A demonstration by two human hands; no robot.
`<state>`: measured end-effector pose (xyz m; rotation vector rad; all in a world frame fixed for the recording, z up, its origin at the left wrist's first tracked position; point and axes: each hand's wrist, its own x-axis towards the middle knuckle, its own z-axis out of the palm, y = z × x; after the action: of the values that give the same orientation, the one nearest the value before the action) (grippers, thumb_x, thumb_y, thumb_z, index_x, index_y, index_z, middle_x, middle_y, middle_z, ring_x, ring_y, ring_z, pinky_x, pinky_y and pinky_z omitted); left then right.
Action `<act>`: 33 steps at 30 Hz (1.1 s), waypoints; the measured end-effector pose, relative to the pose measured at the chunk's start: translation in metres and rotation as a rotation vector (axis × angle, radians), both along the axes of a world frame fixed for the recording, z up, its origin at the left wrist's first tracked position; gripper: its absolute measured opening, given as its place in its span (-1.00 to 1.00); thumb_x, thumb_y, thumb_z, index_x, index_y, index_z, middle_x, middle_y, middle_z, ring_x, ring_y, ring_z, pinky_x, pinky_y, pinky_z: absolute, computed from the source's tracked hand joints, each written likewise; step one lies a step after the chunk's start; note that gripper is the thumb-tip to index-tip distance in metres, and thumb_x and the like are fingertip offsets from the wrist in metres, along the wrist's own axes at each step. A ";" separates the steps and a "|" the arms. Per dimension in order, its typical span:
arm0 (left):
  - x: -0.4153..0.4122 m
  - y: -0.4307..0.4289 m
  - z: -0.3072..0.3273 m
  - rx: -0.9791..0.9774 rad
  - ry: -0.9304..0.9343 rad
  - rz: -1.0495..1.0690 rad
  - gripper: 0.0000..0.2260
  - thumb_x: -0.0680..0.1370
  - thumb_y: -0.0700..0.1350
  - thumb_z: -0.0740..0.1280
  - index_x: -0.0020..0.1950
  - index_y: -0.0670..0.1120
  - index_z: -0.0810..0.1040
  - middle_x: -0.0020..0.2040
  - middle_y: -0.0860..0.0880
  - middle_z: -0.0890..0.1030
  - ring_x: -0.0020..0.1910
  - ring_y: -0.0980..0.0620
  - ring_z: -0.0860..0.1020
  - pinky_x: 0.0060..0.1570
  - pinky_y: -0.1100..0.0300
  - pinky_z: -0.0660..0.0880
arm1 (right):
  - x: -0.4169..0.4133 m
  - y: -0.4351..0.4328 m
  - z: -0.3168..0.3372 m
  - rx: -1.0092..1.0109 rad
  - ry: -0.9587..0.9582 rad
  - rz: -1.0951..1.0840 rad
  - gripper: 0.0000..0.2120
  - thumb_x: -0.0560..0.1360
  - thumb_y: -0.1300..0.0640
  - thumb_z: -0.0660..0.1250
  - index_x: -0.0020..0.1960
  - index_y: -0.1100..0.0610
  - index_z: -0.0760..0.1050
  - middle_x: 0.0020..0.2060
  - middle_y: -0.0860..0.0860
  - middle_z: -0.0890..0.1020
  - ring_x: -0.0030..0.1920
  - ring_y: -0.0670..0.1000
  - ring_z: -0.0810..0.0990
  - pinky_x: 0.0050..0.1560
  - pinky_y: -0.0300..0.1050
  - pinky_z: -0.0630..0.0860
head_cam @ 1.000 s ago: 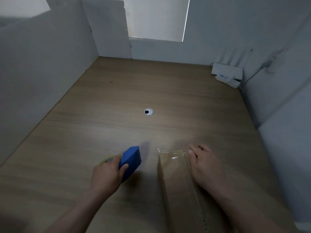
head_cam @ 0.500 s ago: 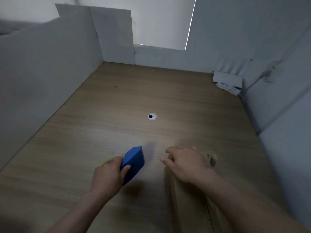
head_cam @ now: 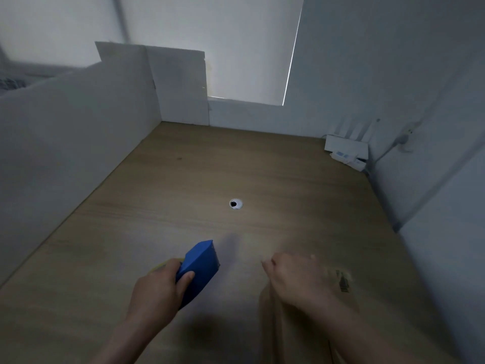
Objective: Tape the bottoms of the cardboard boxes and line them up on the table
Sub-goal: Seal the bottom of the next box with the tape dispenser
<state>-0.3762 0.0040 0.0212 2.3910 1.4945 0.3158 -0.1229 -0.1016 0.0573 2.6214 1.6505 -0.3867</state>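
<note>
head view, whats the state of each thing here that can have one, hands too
left hand, grips the blue tape dispenser
blue tape dispenser, held, nose pointing away from the person
right hand, on the far end of the cardboard box; blurred, grip unclear
cardboard box, lying on the table under the right hand; blurred, tape not discernible
cable hole, open, no cable seen through it
router, in the far right corner, antennas up

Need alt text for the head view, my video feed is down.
A person's left hand grips a blue tape dispenser while the right hand sits on the end of a motion-blurred cardboard box, grip unclear. Both are at the near end of a wooden table walled by white panels.
</note>
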 end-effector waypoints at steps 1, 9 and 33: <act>0.001 0.001 0.001 0.004 0.004 -0.010 -0.79 0.63 0.18 0.17 0.10 0.09 0.45 -0.13 0.12 0.57 -0.19 0.10 0.56 -0.15 0.10 0.56 | 0.001 -0.003 0.001 -0.002 0.011 -0.010 -0.56 0.65 -0.13 -0.05 0.04 0.05 0.54 0.09 0.09 0.62 0.15 0.17 0.55 0.20 0.13 0.33; 0.020 0.002 0.017 0.013 -0.029 -0.061 -0.78 0.62 0.18 0.18 0.16 0.10 0.45 -0.08 0.13 0.58 -0.18 0.13 0.57 -0.15 0.14 0.57 | -0.003 0.001 -0.009 0.118 0.067 -0.212 -0.61 0.54 0.04 0.09 0.35 -0.03 0.38 0.01 0.05 0.67 0.09 0.14 0.59 0.20 0.06 0.32; 0.035 -0.011 0.046 0.021 -0.063 -0.032 -0.81 0.64 0.14 0.18 -0.03 0.04 0.40 -0.24 0.11 0.50 -0.30 0.13 0.50 -0.30 0.14 0.50 | 0.041 -0.052 0.006 0.021 -0.010 -0.149 -0.28 0.53 -0.42 -0.07 0.57 -0.06 0.15 0.61 0.08 0.00 0.59 0.18 -0.05 0.50 0.26 0.04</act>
<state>-0.3417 -0.0070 0.0672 2.3954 1.4310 0.3971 -0.0824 -0.1533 0.0630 2.7658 1.4694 -0.3607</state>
